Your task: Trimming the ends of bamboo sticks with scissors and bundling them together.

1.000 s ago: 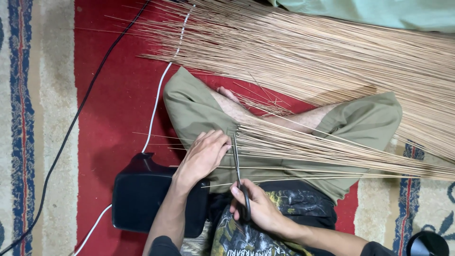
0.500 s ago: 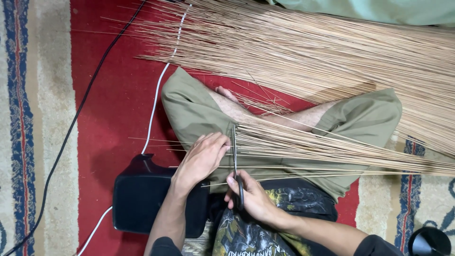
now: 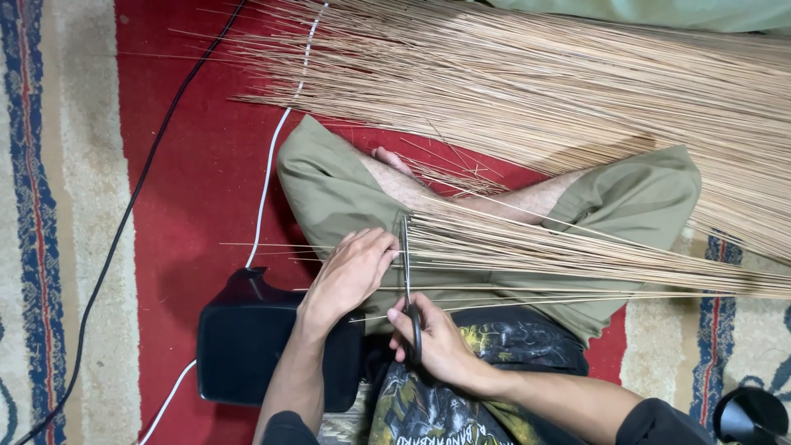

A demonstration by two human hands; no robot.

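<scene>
I sit cross-legged in olive trousers on a red carpet. Across my lap lies a bundle of thin tan sticks (image 3: 560, 251), its trimmed ends lined up near my left knee. My left hand (image 3: 350, 272) rests flat on those stick ends, fingers together, pinning them. My right hand (image 3: 432, 342) grips the black handles of a pair of scissors (image 3: 407, 284), whose blades point away from me along the ends of the bundle. A few loose sticks stick out left past my left hand.
A large fan of the same sticks (image 3: 535, 91) covers the carpet beyond my legs. A black box-shaped object (image 3: 247, 338) sits by my left forearm. A white cable (image 3: 268, 177) and a black cable (image 3: 140, 181) run over the carpet. A black round object (image 3: 754, 416) sits bottom right.
My right hand with the scissors has shifted slightly up towards the stick ends. My left hand stays on the bundle.
</scene>
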